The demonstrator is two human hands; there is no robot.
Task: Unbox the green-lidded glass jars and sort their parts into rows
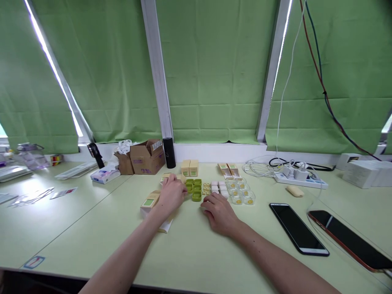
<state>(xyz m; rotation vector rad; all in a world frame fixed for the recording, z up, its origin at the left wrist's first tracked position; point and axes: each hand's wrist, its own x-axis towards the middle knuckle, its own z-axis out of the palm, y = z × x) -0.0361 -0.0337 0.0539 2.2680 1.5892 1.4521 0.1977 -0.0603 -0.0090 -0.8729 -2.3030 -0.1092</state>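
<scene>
Several small green square containers (197, 188) stand in a close group at the middle of the table. My left hand (172, 191) is at their left edge, its fingers bent and closed against a green container there; the fingertips are partly hidden. To the right of the group are several tiny yellow squares (206, 188), white rounded cubes (218, 188) and clear cases with yellow centres (241, 192). My right hand (221, 213) rests palm down just in front of the white cubes, fingers loosely bent and apart, with nothing visible in them. Cream cartons with green labels (150, 201) lie beside and under my left forearm.
Behind stand two cream boxes (189, 168), flattened cartons (228, 170), a black cylinder (169, 152) and an open cardboard box (147, 157). A tissue pack (105, 174) is at left. Two phones (298, 228), a power strip (301, 179) and loose cables lie at right.
</scene>
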